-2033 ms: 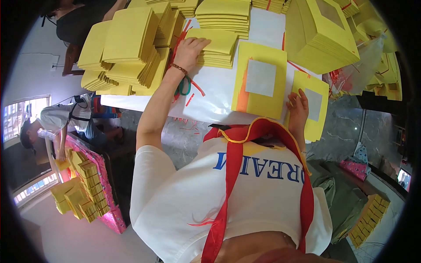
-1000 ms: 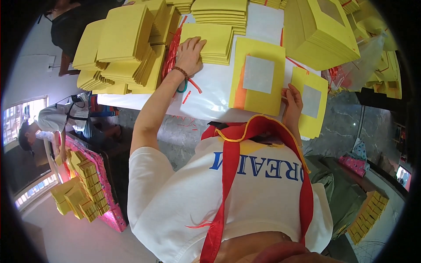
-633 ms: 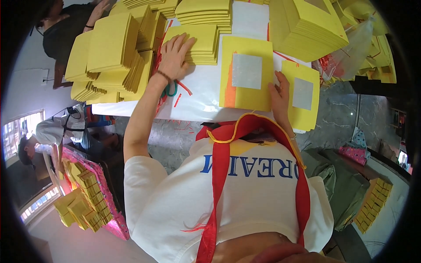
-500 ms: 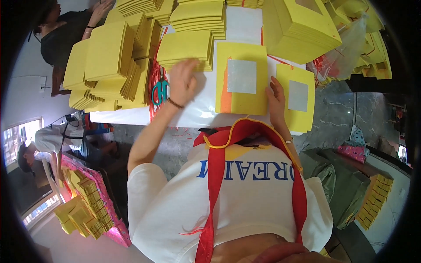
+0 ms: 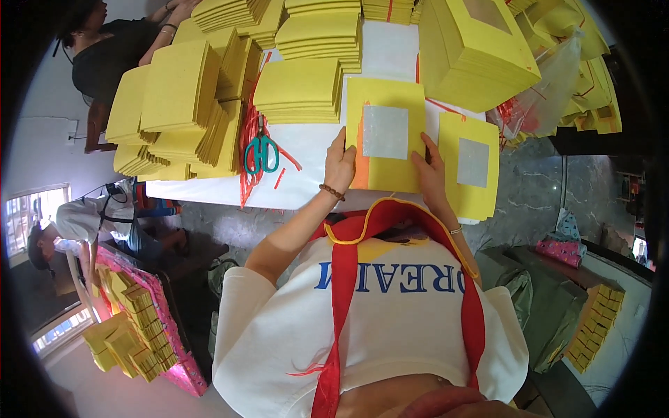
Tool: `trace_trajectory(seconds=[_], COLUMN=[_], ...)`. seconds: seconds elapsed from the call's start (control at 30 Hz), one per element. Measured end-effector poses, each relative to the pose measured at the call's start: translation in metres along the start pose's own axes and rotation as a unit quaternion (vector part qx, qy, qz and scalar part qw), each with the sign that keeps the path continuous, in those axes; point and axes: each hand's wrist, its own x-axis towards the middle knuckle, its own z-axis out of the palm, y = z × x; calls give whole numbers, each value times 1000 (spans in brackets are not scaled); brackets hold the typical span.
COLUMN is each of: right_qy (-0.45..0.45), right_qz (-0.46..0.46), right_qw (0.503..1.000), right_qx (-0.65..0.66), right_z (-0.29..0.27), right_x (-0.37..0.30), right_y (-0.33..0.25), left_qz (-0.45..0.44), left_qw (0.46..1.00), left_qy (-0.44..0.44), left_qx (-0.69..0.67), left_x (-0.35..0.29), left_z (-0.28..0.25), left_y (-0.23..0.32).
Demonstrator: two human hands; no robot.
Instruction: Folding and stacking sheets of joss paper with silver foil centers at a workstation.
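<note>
Pink cover at left — grey marbled floor, green sheeting at right

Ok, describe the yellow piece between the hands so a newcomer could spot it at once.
At the white table, find the left hand and right hand. The yellow piece sits between them, bearing a grey rectangle. A similar piece lies to its right; only this one shows an orange band down its left side.

The fisheye view darkens to black around its bowed rim, with a washed-out window at far left, a brightly lit white tabletop, and a small glint on the dimmer grey floor.
</note>
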Motion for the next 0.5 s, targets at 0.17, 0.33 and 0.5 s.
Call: trace_trajectory(seconds=[0.17,0.33,0.5], right_qy=[36,-87,-126], right_qz=[-184,-291,-250], right_qw=[957,852,919], right_qx=[-223,-426,-276], right_z=[-4,-16,-20], right_x=[2,-5,2], right_y=[-6,-28,-7], left_qz=[75,322,407], left_qw=[996,884,785], left_qy=[-4,-158,-239], left_qx=[49,299,402], left_x=[4,-16,-24], left_z=[-20,-44,-47], left_y=[0,51,52])
